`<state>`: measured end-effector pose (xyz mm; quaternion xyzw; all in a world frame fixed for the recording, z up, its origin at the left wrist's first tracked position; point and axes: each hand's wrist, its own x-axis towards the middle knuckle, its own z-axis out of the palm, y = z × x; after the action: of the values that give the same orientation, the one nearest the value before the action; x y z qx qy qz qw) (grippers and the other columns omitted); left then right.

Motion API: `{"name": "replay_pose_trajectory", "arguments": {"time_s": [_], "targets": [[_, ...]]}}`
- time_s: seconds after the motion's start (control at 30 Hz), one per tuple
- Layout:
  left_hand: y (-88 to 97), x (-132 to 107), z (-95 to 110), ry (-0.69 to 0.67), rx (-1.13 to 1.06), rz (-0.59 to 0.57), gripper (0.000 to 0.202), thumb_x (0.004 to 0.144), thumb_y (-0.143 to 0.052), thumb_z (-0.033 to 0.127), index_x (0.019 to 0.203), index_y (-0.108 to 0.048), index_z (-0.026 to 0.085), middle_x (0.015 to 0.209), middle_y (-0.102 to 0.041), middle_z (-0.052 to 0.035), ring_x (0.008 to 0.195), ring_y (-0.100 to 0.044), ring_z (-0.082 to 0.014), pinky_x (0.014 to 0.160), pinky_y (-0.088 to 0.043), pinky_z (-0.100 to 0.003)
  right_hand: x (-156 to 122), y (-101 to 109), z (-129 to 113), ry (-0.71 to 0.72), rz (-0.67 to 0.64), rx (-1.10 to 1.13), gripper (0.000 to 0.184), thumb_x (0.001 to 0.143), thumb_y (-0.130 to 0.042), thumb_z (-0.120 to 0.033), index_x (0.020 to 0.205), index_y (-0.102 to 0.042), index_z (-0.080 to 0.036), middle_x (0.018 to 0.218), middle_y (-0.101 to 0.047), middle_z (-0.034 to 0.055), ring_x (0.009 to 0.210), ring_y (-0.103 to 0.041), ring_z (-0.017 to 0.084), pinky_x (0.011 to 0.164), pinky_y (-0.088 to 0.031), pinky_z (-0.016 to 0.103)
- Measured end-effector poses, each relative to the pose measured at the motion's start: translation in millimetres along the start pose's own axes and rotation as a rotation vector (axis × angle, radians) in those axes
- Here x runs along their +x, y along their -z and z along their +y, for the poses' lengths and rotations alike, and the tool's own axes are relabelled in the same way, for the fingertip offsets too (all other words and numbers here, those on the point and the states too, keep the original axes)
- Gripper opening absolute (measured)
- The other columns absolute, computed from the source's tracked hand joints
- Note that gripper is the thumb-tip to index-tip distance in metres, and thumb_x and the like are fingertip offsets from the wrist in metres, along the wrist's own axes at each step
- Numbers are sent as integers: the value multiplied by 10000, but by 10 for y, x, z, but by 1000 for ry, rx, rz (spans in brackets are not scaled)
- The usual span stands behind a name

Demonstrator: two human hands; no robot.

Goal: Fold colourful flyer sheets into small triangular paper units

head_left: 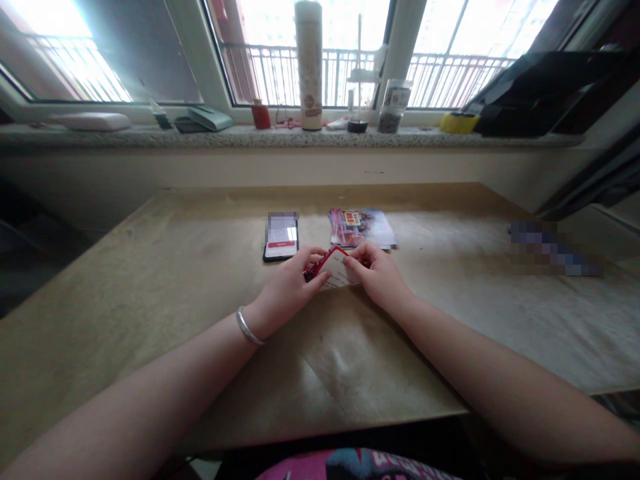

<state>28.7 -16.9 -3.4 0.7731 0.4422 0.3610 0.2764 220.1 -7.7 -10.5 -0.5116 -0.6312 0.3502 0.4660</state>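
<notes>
Between my two hands is a small piece of printed paper (340,271), pale with faint lines of print and a red border along its top edges. A darker patterned part shows at its left side. My left hand (293,281) pinches the left edge, thumb in front and fingers behind. On the other side, my right hand (377,273) grips the upper right edge between thumb and fingers. Just beyond the hands lies a stack of colourful leaflets (367,228), slightly fanned. A phone (281,237) with its screen lit rests left of the stack.
A blurred-out flat item (555,250) lies at the table's right. Along the windowsill (200,139) stand a tall pale bottle (310,67), a red jar (261,115), a clear container (394,107), yellow tape (459,123) and a green case (210,118).
</notes>
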Motion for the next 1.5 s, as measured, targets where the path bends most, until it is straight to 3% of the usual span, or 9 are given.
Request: {"name": "replay_pose_trajectory", "arguments": {"time_s": [0.17,0.43,0.67,0.87,1.1,1.5], "targets": [[18,-9,17,-38,208,23,235,913,-510,296,1119,-575,203,983,-678,-35,828,-637,-166,706,-501,-285,-31,-46,3,-33,-55,87,232,734,-596,-422,751,-514,-206,628,-513,-43,592,-465,123,578,-372,270],[21,-23,50,-26,299,42,218,915,-495,361,970,-612,186,798,-649,-7,641,-559,-127,551,-394,-230,-61,-95,16,-32,-103,132,238,749,-591,-428,767,-484,-215,623,-474,-58,587,-439,115,575,-366,261],[14,-25,37,-16,220,33,187,898,-517,335,888,-621,179,732,-624,14,621,-537,-114,549,-386,-222,-73,-93,-6,-12,-147,180,207,748,-606,-396,811,-543,-210,664,-527,-44,619,-485,121,608,-399,266],[1,-12,107,-75,36,122,178,879,-554,324,880,-651,175,806,-660,-7,713,-586,-119,643,-467,-225,-103,-109,-40,39,-129,139,187,758,-620,-386,788,-583,-205,672,-586,-23,637,-526,130,629,-432,276],[-9,-5,134,13,-136,137,192,831,-620,342,790,-654,158,742,-663,-9,673,-601,-116,626,-496,-217,-116,-119,-52,71,-108,105,164,767,-628,-367,780,-609,-205,678,-621,-13,647,-553,136,634,-447,279],[-3,-4,129,33,-182,139,252,829,-642,399,772,-657,154,725,-667,-9,671,-613,-119,623,-487,-217,-121,-99,-46,68,-91,87,154,775,-622,-350,811,-650,-203,748,-670,4,721,-599,155,712,-468,306]]}}
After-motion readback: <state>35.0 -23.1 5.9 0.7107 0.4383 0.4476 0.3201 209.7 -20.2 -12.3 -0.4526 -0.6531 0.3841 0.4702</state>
